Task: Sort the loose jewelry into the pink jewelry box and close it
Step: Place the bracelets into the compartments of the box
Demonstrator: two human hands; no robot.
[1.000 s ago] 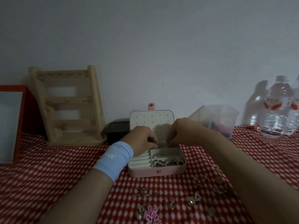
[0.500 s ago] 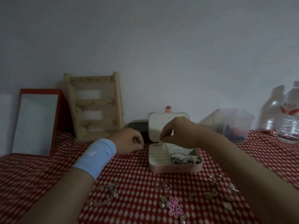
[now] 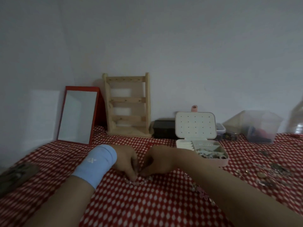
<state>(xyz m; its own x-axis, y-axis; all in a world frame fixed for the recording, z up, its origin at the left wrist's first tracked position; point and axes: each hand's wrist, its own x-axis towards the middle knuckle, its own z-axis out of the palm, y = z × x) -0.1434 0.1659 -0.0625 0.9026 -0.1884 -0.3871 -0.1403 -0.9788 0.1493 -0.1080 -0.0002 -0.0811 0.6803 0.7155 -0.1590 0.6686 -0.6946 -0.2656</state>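
Observation:
The pink jewelry box (image 3: 223, 161) stands open at centre right, its dotted cream lid (image 3: 195, 127) upright; several pieces lie in its right compartments. My left hand (image 3: 127, 160), with a blue wristband, and my right hand (image 3: 157, 159) meet fingertip to fingertip on the cloth left of the box. Their fingers pinch down onto a small beaded piece of jewelry (image 3: 136, 182) lying on the cloth. Whether it is lifted is unclear. More loose jewelry (image 3: 270, 172) lies scattered right of the box, and a pink flower piece (image 3: 202, 192) shows beside my right forearm.
A red-and-white checked cloth (image 3: 147, 210) covers the table. Along the wall stand a red-framed mirror (image 3: 77, 115), a wooden jewelry rack (image 3: 127, 105), a black box (image 3: 164, 131), a clear plastic tub (image 3: 257, 126) and a bottle (image 3: 295, 122). A dark object (image 3: 16, 176) lies far left.
Both hands left the box and moved left and down onto the cloth, meeting over a small beaded piece. The camera view turned left, so the box now sits to the right.

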